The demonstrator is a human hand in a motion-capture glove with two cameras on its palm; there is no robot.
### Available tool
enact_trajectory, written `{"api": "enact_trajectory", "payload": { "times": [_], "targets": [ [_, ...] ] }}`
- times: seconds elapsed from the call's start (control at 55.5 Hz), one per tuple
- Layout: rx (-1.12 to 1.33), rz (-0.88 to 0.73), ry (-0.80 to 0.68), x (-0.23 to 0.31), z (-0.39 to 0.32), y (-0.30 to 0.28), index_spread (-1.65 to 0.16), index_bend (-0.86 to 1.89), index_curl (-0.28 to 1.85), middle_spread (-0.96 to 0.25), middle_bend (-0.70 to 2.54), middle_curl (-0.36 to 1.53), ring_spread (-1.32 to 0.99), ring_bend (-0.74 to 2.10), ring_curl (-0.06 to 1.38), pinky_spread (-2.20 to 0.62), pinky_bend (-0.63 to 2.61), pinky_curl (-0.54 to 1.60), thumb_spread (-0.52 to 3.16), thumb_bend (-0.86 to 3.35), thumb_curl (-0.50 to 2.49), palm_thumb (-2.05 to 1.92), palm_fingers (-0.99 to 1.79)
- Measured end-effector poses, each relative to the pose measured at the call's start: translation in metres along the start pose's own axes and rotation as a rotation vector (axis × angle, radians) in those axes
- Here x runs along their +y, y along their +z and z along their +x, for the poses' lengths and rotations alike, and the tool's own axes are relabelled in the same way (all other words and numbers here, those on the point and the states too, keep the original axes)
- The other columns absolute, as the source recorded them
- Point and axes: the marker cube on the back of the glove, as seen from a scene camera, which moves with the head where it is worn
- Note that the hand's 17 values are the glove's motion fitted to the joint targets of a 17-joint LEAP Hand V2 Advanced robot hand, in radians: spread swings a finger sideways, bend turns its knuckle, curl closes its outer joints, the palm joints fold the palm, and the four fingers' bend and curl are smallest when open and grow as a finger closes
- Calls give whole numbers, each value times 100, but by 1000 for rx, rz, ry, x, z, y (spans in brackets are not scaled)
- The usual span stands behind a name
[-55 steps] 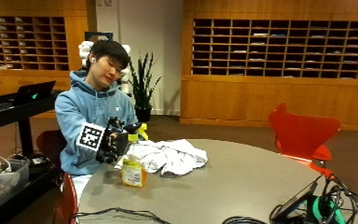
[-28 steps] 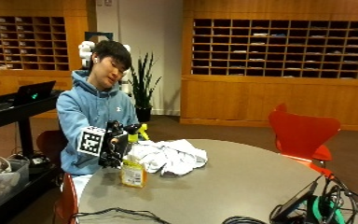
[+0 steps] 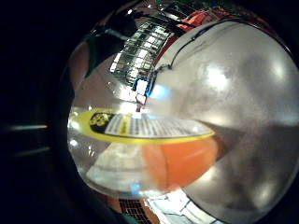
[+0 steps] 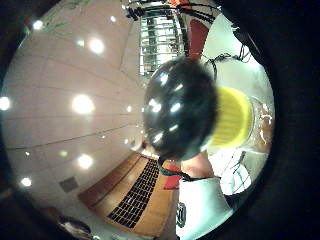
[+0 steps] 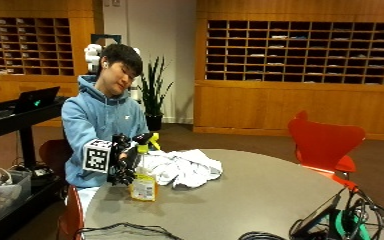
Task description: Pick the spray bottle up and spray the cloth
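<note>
- Your black-gloved right hand (image 5: 122, 160) is at the neck of the clear plastic spray bottle of orange liquid with a yellow label (image 5: 143, 181), fingers curled round it just under the black-and-yellow spray head (image 5: 145, 139).
- The bottle stands upright on the round grey table (image 5: 258, 195), near the edge closest to you.
- The crumpled white cloth (image 5: 182, 167) lies on the table just beside the bottle, on its far side.
- From your palm, the bottle's label (image 3: 140, 127) and orange liquid (image 3: 180, 161) fill the little-finger-side view; the thumb-side view shows the black spray head (image 4: 177, 107) and yellow collar (image 4: 231, 120) close up.
- A red chair (image 5: 325, 145) stands across the table.
</note>
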Motion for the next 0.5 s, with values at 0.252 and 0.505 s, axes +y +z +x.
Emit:
{"api": "enact_trajectory", "payload": {
  "times": [0.252, 0.505],
  "targets": [
    [57, -63, 33, -11, 1, 4, -15, 9, 18, -1, 36, 38, 6, 56, 34, 24, 36, 35, 94, -3, 42, 72, 43],
    [168, -150, 17, -16, 5, 15, -20, 9, 19, -6, 33, 37, -3, 63, 35, 17, 37, 34, 91, -1, 44, 79, 72]
  ]
}}
